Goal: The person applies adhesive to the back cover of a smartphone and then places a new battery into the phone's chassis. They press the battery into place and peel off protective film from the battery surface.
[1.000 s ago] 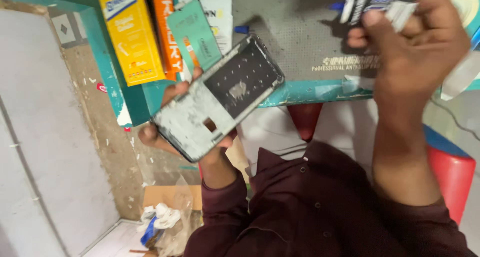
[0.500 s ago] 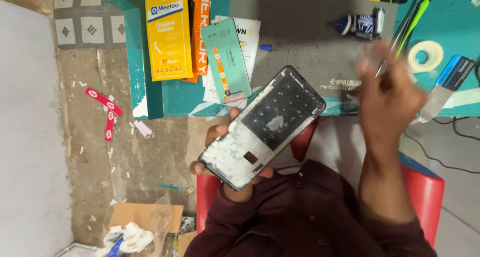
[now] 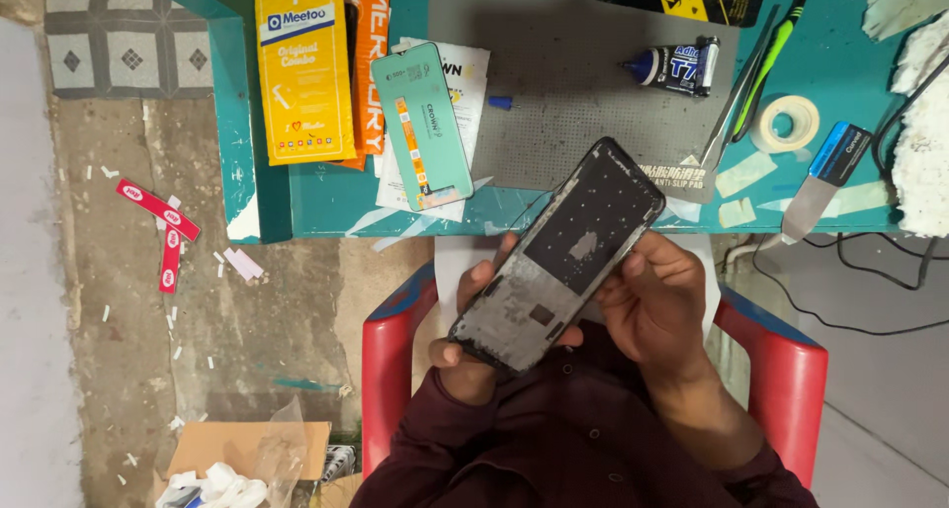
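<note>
The dark, rectangular phone chassis with its grey, bare inner plate (image 3: pixel 563 256) was held tilted above the person's lap, just in front of the edge of the teal table (image 3: pixel 297 197) and not resting on it. The left hand (image 3: pixel 471 362) cupped its lower end from beneath, fingers wrapped up one long side and the thumb at the bottom corner, gripping it firmly. The right hand (image 3: pixel 657 305) lay against the opposite long side, its fingers curled onto the rim and holding no tool; whether the fingertips pressed or only touched could not be told.

The work looked to be at the stage of handling and inspecting the bare chassis, with nothing being fitted to it. Any further move on it would likely call for a steady left-hand hold and a light touch along the thin edge.

On the table beyond lay a grey anti-slip mat (image 3: pixel 554 83), a mint-green flat screen panel (image 3: pixel 435 123) on white paper, a yellow flat package (image 3: pixel 304 68), a small dark glue tube with a blue nozzle (image 3: pixel 677 61), metal tweezers (image 3: pixel 736 103), a roll of clear tape (image 3: pixel 786 123) and a blue-handled scraper (image 3: pixel 825 177). The red plastic chair (image 3: pixel 390 370) framed the lap.
</note>
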